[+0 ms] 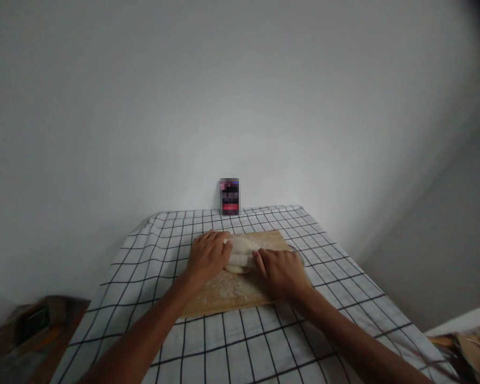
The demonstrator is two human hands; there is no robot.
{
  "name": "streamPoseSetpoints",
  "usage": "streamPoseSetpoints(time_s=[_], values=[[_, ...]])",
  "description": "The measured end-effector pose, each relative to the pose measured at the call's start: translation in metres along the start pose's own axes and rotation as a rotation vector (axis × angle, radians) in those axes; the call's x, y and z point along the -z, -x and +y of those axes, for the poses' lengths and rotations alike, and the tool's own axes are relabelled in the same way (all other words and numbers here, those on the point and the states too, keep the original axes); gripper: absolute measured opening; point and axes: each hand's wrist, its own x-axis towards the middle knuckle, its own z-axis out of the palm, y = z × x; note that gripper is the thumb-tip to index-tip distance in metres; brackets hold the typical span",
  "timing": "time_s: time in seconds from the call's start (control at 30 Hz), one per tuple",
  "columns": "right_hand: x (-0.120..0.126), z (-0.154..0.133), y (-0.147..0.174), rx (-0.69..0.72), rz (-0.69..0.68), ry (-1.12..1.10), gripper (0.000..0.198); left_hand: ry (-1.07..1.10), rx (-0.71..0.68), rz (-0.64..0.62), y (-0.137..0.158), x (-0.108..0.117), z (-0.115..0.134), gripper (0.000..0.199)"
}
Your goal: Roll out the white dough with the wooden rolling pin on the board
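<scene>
A flattened piece of pale dough (pixel 243 245) lies on a floured wooden board (pixel 228 298). Across it runs a pale, roller-shaped bar, which looks like a rolling pin (pixel 240 260); its ends are hidden under my hands. My left hand (pixel 208 253) is closed over the left end, thumb beside the dough. On the right end, my right hand (pixel 280 269) is curled shut, its thumb side towards the dough. Both forearms reach in from the lower corners of the head view.
A white cloth with dark grid lines (pixel 224 352) covers the table. At its far edge a phone-like dark rectangle (pixel 230 197), pixelated, leans on the white wall (pixel 232 106). Brown objects sit low at the left (pixel 36 325) and right (pixel 476 352).
</scene>
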Motion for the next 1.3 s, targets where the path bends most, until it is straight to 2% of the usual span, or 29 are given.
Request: streamPoseSetpoints(time_s=[0.1, 0.3, 0.47, 0.53, 0.67, 0.73, 0.83, 0.93, 1.0, 1.07, 1.17, 1.3], values=[[0.002, 0.000, -0.003, -0.055, -0.057, 0.027, 0.055, 0.000, 0.042, -0.050, -0.003, 0.000, 0.000, 0.037], [0.004, -0.006, 0.013, 0.048, 0.054, -0.048, 0.043, -0.005, -0.036, 0.008, 0.007, 0.000, 0.000, 0.035], [0.005, -0.008, 0.006, -0.071, -0.032, -0.029, 0.052, -0.009, 0.006, -0.038, 0.002, -0.002, -0.001, 0.037], [0.005, -0.010, 0.008, -0.070, -0.001, -0.047, 0.050, -0.023, -0.002, -0.032, 0.004, -0.001, 0.000, 0.038], [0.000, -0.014, 0.026, 0.029, 0.121, -0.058, 0.039, -0.034, -0.023, 0.002, 0.012, 0.000, 0.001, 0.039], [0.001, -0.014, 0.029, 0.031, 0.132, -0.044, 0.039, -0.048, -0.020, 0.002, 0.011, -0.001, 0.001, 0.039], [0.006, -0.011, 0.017, -0.025, 0.050, -0.039, 0.047, -0.058, -0.019, -0.029, 0.004, 0.001, 0.002, 0.038], [0.011, -0.008, 0.000, -0.155, -0.070, -0.039, 0.061, -0.055, 0.015, -0.048, 0.002, 0.007, 0.007, 0.037], [0.009, -0.008, -0.003, -0.212, -0.068, -0.036, 0.063, -0.060, 0.048, -0.045, 0.006, 0.012, 0.012, 0.037], [0.004, -0.010, 0.004, -0.180, 0.000, -0.042, 0.058, -0.074, 0.070, -0.042, 0.012, 0.015, 0.016, 0.038], [-0.004, -0.012, 0.020, -0.056, 0.111, -0.064, 0.048, -0.081, 0.076, -0.048, 0.020, 0.016, 0.018, 0.042], [-0.004, -0.007, 0.018, -0.043, 0.098, -0.074, 0.041, -0.053, 0.097, -0.071, 0.018, 0.012, 0.016, 0.043]])
